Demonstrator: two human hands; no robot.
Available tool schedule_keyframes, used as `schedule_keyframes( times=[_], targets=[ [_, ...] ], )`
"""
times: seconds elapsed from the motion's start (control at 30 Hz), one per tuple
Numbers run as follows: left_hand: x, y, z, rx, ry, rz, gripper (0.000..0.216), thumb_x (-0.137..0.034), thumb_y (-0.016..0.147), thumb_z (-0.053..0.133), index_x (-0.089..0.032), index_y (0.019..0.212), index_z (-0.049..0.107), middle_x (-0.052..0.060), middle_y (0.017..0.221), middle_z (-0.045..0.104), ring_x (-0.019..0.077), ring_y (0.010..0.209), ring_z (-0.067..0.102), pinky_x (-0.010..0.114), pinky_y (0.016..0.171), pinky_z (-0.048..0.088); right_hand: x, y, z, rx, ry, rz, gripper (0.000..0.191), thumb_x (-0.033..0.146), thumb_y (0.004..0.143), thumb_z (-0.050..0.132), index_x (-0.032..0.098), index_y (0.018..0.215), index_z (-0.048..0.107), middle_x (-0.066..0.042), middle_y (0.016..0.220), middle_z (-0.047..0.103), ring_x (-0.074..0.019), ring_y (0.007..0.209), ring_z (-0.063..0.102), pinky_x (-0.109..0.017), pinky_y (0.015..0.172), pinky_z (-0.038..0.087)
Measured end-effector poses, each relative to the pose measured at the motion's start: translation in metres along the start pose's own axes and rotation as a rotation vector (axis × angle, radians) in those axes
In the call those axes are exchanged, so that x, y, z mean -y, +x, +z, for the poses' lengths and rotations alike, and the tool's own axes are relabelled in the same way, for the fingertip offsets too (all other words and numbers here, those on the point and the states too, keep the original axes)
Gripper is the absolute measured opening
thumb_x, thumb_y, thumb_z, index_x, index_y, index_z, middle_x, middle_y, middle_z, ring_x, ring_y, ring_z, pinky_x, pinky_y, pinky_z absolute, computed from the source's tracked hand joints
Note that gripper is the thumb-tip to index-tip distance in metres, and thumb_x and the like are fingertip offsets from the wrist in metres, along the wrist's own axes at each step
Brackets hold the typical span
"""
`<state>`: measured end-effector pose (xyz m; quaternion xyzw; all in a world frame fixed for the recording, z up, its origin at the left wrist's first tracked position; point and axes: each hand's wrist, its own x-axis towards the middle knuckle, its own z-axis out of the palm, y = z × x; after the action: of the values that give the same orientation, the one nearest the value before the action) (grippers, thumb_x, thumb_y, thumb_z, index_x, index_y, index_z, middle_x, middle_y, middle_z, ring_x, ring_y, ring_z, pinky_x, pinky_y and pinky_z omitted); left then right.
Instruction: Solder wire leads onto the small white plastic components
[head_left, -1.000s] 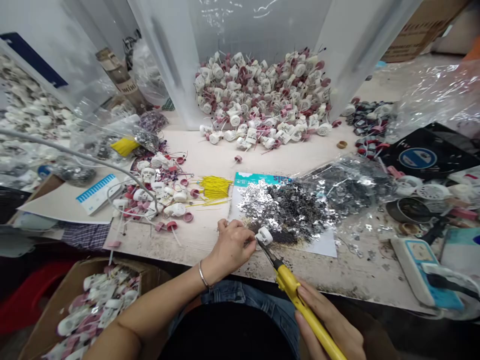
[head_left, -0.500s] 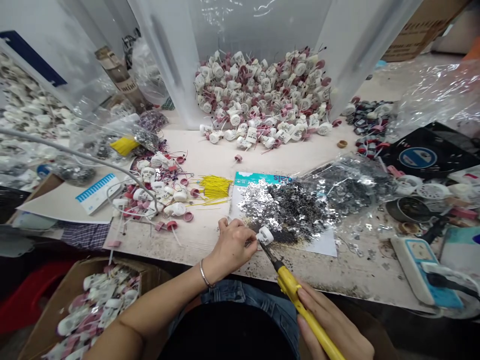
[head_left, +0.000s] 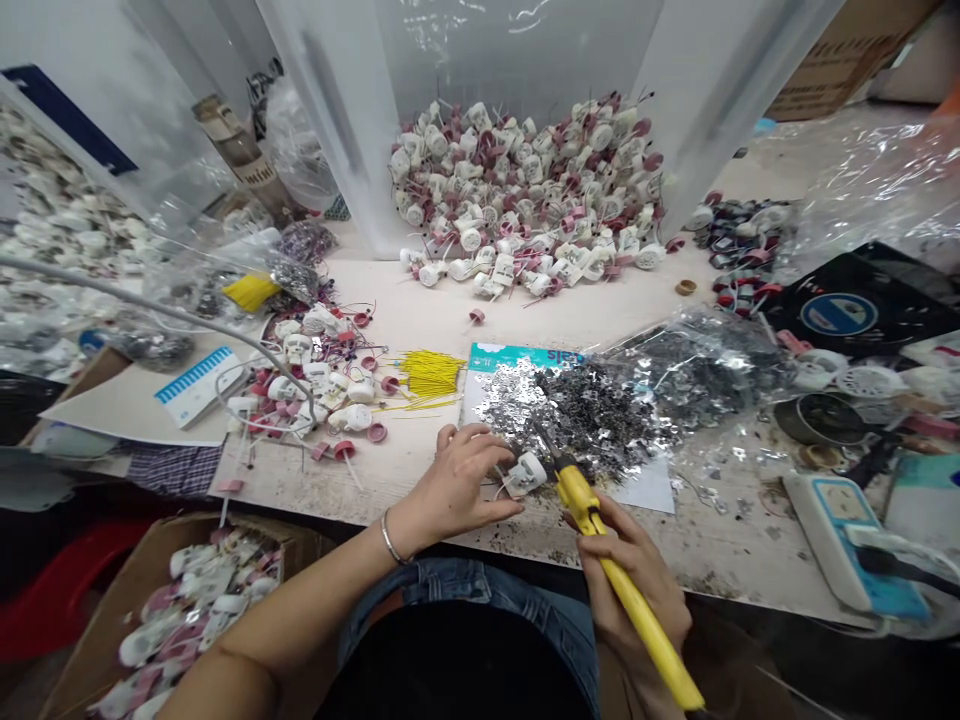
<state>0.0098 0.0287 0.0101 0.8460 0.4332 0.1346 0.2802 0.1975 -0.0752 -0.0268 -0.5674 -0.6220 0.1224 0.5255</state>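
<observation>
My left hand (head_left: 465, 482) is over the table's front edge with its fingers apart. Just past its fingertips sits a small white plastic part (head_left: 527, 472) with a short wire; whether a finger touches it I cannot tell. In my right hand (head_left: 634, 580) is a yellow electric screwdriver (head_left: 626, 595), gripped round its body. The tool's thin metal tip points into a pile of dark screws (head_left: 600, 405). Shiny little metal plates (head_left: 514, 392) lie at the left of that pile, on a white and teal sheet (head_left: 487, 356).
Yellow wires (head_left: 431, 373) lie left of the pile, beside white and pink parts (head_left: 356, 390). A clear bin (head_left: 345, 130) spills similar parts at the back. A cardboard box (head_left: 82, 640) stands lower left. At right are a power strip (head_left: 832, 540) and a plastic bag (head_left: 720, 360) of metal pieces.
The screwdriver's tip has moved from the white part up into the screw pile. My left fingers have spread from their pinch on the part, which now sits slightly lower.
</observation>
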Motion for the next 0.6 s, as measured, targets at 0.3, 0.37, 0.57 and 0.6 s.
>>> schedule_keyframes(
  times=[0.3, 0.37, 0.57, 0.6],
  targets=[
    [0.005, 0.003, 0.002, 0.096, -0.032, -0.173, 0.015, -0.021, 0.088, 0.055, -0.017, 0.081, 0.068, 0.003, 0.077, 0.071, 0.0165, 0.074, 0.064, 0.026, 0.073, 0.044, -0.031, 0.015, 0.050, 0.011, 0.004, -0.129, 0.016, 0.005, 0.076, 0.064, 0.019, 0.082, 0.058, -0.007, 0.125, 0.048, -0.0191, 0.108, 0.061, -0.030, 0.081, 0.059],
    [0.006, 0.009, 0.004, 0.071, 0.019, -0.220, 0.014, -0.021, 0.088, 0.055, -0.018, 0.086, 0.069, 0.004, 0.084, 0.072, 0.0179, 0.082, 0.064, 0.027, 0.076, 0.044, -0.027, 0.013, 0.048, 0.019, 0.030, -0.120, 0.016, 0.005, 0.075, 0.064, 0.019, 0.080, 0.057, -0.007, 0.126, 0.049, -0.0184, 0.105, 0.063, -0.029, 0.079, 0.060],
    [0.005, 0.028, 0.007, 0.159, 0.099, -0.222, 0.017, -0.017, 0.087, 0.052, -0.020, 0.085, 0.069, 0.004, 0.084, 0.073, 0.0225, 0.084, 0.065, 0.033, 0.076, 0.040, -0.014, 0.005, 0.019, 0.015, 0.075, -0.078, 0.030, 0.007, 0.077, 0.062, 0.021, 0.103, 0.058, -0.008, 0.115, 0.061, -0.0209, 0.104, 0.064, -0.037, 0.081, 0.059],
    [0.003, 0.029, 0.007, 0.185, 0.094, -0.216, 0.018, -0.017, 0.086, 0.053, -0.021, 0.084, 0.070, 0.003, 0.084, 0.073, 0.0218, 0.083, 0.065, 0.033, 0.076, 0.039, -0.013, 0.003, 0.013, 0.011, 0.071, -0.086, 0.037, 0.006, 0.077, 0.062, 0.021, 0.110, 0.057, -0.008, 0.114, 0.062, -0.0216, 0.104, 0.064, -0.038, 0.082, 0.059]
  ],
)
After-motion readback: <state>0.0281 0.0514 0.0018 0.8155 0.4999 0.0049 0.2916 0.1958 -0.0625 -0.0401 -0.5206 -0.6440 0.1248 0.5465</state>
